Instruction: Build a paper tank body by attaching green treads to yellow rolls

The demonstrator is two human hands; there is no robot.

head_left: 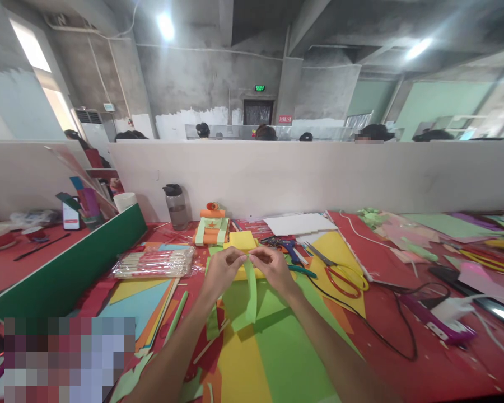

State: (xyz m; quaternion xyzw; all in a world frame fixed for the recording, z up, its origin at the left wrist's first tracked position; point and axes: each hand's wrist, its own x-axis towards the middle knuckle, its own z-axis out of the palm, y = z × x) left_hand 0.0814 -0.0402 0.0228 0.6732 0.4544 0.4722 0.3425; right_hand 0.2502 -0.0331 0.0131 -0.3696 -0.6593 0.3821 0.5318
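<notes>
A: Where is the green strip (252, 296), and what has hold of it?

B: It hangs in front of the person, above the papers on the red desk (453, 375); the left hand (229, 264) pinches near its upper end between thumb and fingertips; the right hand (273, 266) pinches there too, the two grips almost meeting; a yellow paper piece (242, 240) stands just beyond, though I cannot tell whether the strip touches it.

A: How would you handle it well?

B: I would keep both pinches light and close together, so the paper bends only where the fingertips guide it; thin as it looks, a slow, even pull seems safer than a twist; I would let the loose length hang free of the green sheet (296, 347) below; I would also keep the right forearm away from the scissors (331, 264), which lie to that side.

A: And is there any writing to read?

B: The green sign (259, 88) over the far door says EXIT, with characters above too small for me; a red sign (284, 119) beside that door carries white characters, also too small to read surely; the orange and green paper model (212, 229) shows a star, with no lettering I can make out; on the bottle (176, 208) I can find no readable brand.
</notes>
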